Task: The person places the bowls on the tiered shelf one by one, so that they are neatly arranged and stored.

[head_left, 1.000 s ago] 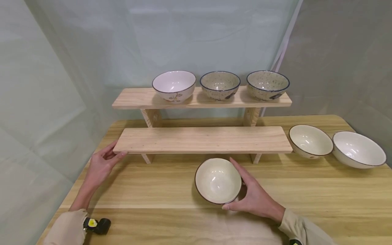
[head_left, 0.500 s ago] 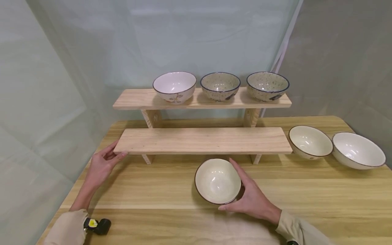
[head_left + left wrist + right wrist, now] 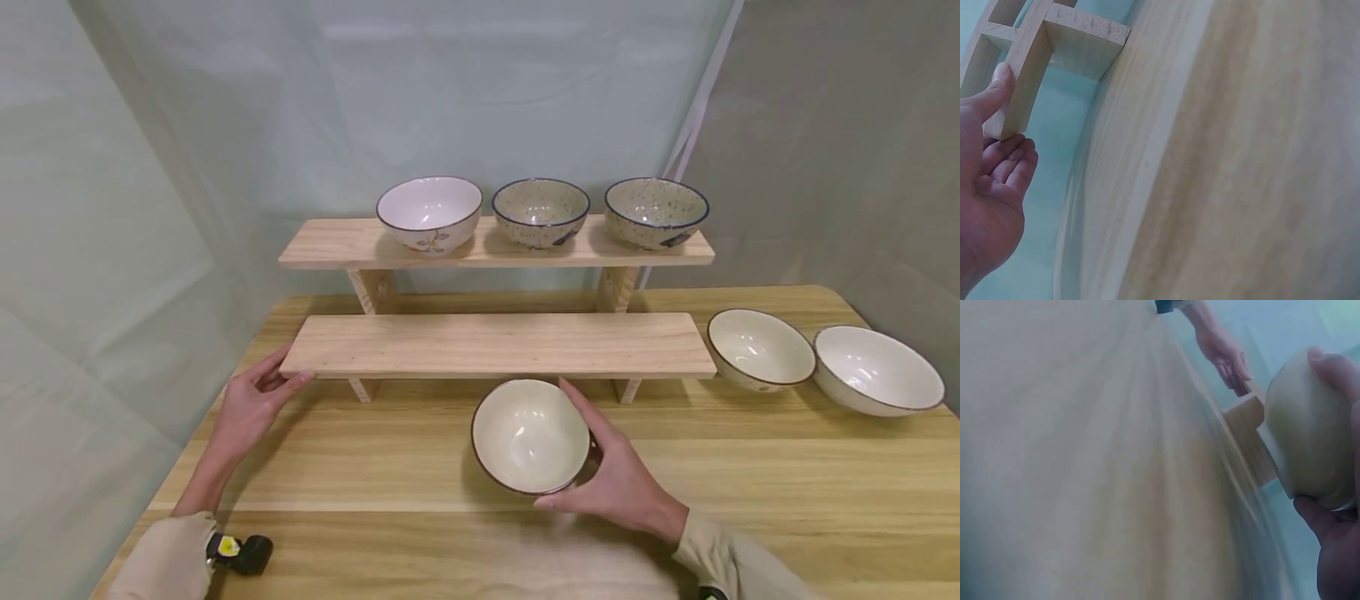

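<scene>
Progress is standing at roughly the halfway mark, in our judgement. We are gripping a cream bowl (image 3: 530,437) with our right hand (image 3: 615,479), thumb and fingers curled round its right side; the bowl is sitting just off or barely on the table (image 3: 750,467) near the middle of the front half, directly before the front edge of the lower shelf (image 3: 498,343). In the right wrist view the bowl (image 3: 1310,431) is appearing raised beside the shelf leg, though blur is preventing us from telling whether its foot is touching the table. Our left hand (image 3: 251,400) is lying relaxed, fingers straight, against the left end of the lower shelf; the left wrist view is showing the thumb (image 3: 994,90) pressing on that end corner without any clasp. Along the upper shelf (image 3: 495,243) three bowls are standing in a row: a white bowl (image 3: 429,212) toward the left, a speckled bowl (image 3: 540,211) at the centre, a second speckled bowl (image 3: 656,212) at the right end. The lower shelf is carrying nothing. Two further bowls, a small cream one (image 3: 760,348) and a larger white one (image 3: 877,380), are waiting near the right edge of the table.
</scene>
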`<state>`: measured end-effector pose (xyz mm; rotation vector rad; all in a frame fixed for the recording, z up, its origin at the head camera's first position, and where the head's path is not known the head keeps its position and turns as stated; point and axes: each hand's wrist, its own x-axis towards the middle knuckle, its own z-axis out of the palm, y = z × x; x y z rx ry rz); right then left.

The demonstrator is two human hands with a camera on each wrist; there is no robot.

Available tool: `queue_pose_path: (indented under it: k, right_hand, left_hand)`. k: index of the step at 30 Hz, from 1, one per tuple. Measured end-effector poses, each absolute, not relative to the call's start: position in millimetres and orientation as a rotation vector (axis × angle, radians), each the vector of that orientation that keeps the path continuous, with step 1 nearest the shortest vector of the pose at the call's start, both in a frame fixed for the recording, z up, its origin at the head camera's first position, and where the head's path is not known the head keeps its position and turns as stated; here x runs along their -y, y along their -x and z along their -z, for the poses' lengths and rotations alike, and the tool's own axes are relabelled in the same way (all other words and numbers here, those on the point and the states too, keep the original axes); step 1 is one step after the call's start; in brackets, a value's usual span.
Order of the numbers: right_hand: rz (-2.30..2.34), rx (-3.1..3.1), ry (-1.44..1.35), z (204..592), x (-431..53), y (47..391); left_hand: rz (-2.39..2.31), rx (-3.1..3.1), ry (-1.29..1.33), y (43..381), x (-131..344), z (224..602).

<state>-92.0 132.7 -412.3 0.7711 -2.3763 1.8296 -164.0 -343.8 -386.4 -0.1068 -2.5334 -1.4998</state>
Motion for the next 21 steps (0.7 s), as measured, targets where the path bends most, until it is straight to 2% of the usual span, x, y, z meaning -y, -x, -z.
queue_pose_path:
  k: [21]
  right_hand:
    - [-1.929,2.263,-0.808,376,-111,117]
  left_hand:
    - [1.489,2.531,0.096,164,344,387]
